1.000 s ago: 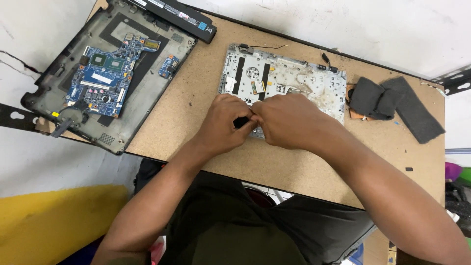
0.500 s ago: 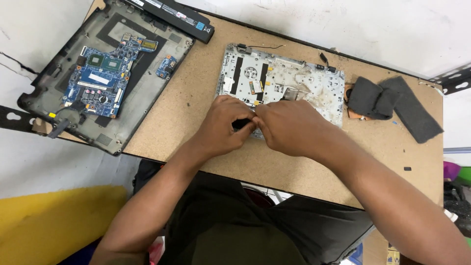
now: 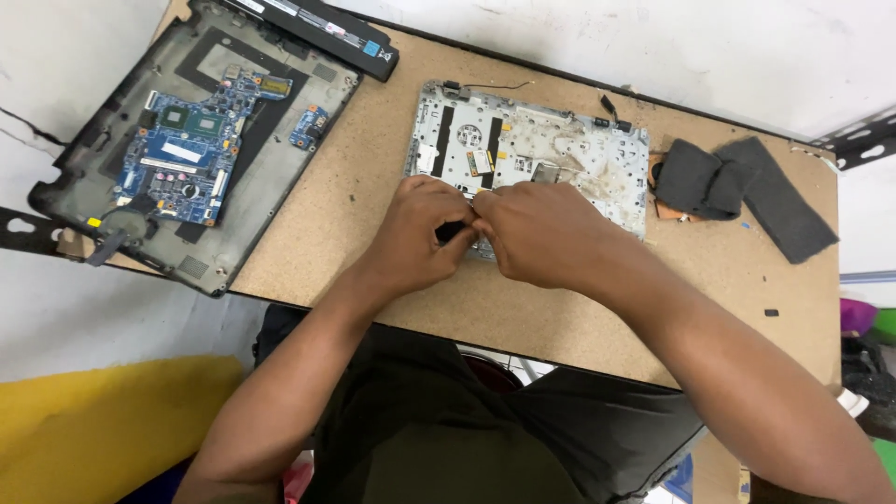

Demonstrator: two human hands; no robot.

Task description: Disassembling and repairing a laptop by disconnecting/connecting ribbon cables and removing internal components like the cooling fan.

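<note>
Two hands, left hand [image 3: 420, 233] and right hand [image 3: 541, 229], press together at the near edge of the silver keyboard panel [image 3: 560, 159], pinching a small dark piece I cannot identify. Left of them the laptop base [image 3: 112, 121] lies opened, blue motherboard [image 3: 191, 154] exposed; its black battery [image 3: 317, 28], with a small blue label, sits beyond.

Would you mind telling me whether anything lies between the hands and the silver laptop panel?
Nothing visible does: the left hand and right hand already rest on the silver laptop panel's near edge, the left pinching something small and dark.
</note>
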